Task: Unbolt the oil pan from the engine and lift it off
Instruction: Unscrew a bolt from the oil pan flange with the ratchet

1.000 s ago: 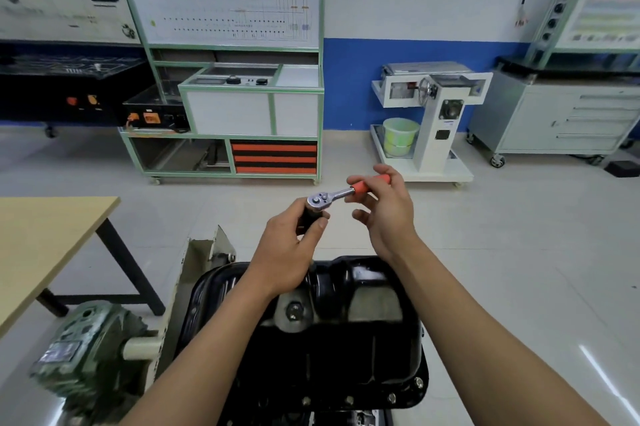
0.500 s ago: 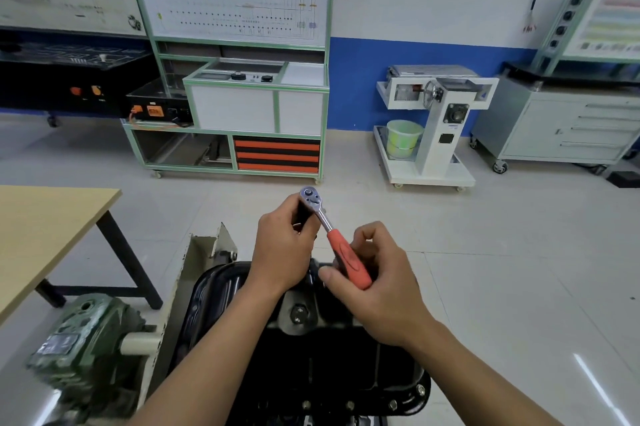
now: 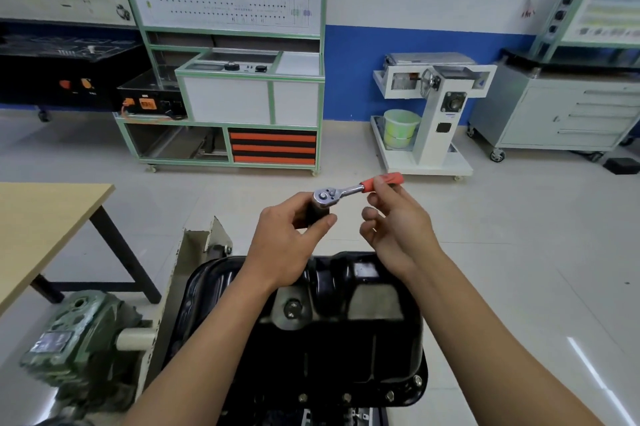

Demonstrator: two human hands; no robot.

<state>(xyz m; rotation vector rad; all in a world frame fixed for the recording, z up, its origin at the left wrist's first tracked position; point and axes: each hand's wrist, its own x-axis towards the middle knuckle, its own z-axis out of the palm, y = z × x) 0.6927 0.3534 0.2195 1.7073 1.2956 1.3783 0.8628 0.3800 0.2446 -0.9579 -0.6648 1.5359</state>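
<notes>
Ratchet (image 3: 349,190) sits level in the air above the far end of the oil pan (image 3: 377,349), clear of it. Its long axis runs left to right. The chrome head is at the left with its flat face and selector turned up towards the camera. The orange handle points right and slightly away from the person, ending past the fingertips. A dark socket (image 3: 317,214) hangs straight down from the head.

The left hand (image 3: 287,245) grips that socket, with the fingers curled round its far side and the thumb pressed across its near side. The right hand (image 3: 398,231) is at the handle. Its forefinger lies against the near side of the orange grip where it meets the chrome shank, and the other fingers are loosely curled below and off the tool. The thumb is hidden, so I cannot tell whether this hand pinches the handle or only touches it.

The pan is glossy black and sits bottom-up on the engine at the lower middle of the view, under both forearms. Its near flange runs left to right, and a row of bolts (image 3: 389,395) is seated along it. A drain plug (image 3: 292,308) sits in a recess just below the left wrist.

A beige stand plate (image 3: 188,263) rises beside the pan's left edge. A green gearbox (image 3: 76,335) is further left, and a wooden table (image 3: 45,217) stands beyond it.
</notes>
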